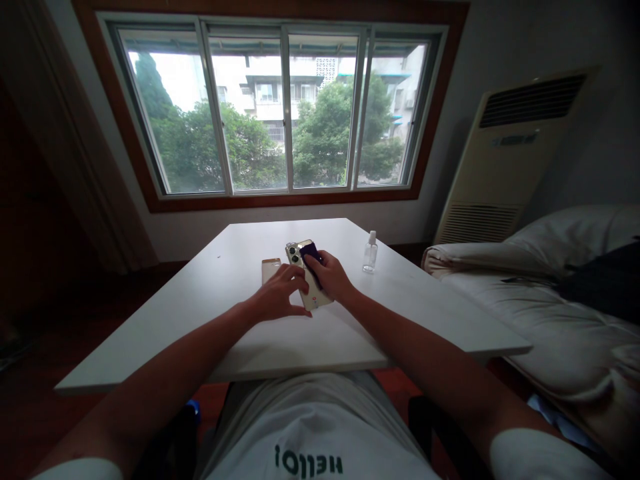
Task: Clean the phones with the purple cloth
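Observation:
A pale smartphone [320, 298], its camera side facing me, is tilted above the white table between my hands. My left hand [283, 291] grips it by the near left edge, thumb at the bottom and fingers along the side. With my right hand [329, 273] I press a small dark cloth [310, 257] against the phone's back, beside the camera lenses. Just behind my left hand a second, gold-coloured phone or case [270, 268] lies on the table, partly covered by the hand. To the right stands a clear spray bottle [370, 253], upright and apart from both hands.
The white table [200, 293] has angled corners and a near edge close to my lap. A pale sofa [510, 273] with dark fabric on it is at the right. Behind it stands a tall air conditioner [500, 160]. A wide window [287, 113] is ahead.

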### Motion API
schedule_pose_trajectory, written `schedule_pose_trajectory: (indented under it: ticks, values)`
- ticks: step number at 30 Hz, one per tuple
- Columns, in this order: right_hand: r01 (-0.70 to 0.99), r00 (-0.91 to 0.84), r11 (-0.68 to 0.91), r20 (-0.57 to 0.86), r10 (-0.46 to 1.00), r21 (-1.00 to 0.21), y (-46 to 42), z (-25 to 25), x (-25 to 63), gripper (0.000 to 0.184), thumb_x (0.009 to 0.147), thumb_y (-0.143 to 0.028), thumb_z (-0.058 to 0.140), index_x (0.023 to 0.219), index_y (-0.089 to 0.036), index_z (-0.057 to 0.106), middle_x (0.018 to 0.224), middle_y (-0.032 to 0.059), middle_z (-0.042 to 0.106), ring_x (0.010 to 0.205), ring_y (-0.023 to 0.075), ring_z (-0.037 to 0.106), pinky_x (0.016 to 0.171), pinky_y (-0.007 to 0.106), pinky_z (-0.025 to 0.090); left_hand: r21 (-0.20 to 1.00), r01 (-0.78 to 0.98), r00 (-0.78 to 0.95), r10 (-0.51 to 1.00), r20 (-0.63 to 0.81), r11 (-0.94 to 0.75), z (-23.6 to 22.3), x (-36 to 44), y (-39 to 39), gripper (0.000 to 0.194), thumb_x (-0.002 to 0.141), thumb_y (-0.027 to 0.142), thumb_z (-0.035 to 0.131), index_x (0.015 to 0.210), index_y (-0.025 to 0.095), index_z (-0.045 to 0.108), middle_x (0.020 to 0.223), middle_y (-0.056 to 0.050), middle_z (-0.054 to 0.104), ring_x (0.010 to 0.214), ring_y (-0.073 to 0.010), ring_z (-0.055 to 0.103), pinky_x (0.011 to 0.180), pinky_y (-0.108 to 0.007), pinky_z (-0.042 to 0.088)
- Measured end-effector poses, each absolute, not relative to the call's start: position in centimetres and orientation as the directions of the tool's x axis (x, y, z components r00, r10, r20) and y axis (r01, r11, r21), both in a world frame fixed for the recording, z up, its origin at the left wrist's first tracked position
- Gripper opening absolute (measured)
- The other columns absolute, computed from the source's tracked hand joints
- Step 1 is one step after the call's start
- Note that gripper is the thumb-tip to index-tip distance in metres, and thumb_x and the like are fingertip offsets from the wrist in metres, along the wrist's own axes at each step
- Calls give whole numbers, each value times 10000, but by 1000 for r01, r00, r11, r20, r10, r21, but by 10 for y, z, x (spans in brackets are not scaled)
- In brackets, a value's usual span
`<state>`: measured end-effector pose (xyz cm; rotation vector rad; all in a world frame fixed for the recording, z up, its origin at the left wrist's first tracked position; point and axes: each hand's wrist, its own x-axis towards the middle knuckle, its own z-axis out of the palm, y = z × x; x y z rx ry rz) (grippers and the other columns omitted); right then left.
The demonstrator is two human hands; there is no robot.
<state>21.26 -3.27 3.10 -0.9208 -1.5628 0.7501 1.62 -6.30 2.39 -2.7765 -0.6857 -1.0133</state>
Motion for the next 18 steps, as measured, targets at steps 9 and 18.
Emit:
schedule_pose_trajectory:
  ticks: [9,18]
  values:
    - [216,-105,526,516,850,-823,-33,30,213,425,811,-566,681,973,-179,617,840,33,671,735,184,579,615,280,437,49,443,692,376,616,-895,25,15,-64,429,706,531,822,887,202,615,1163,-86,567,1093,-262,490,960,-410,458]
    - [102,-52,435,432,900,-895,-34,31,210,469,899,-654,514,922,-194,603,807,26,649,711,178,569,603,278,437,57,439,695,379,611,-897,29,17,-68,379,714,486,831,811,199,603,1117,-78,572,1055,-249,495,914,-383,462]
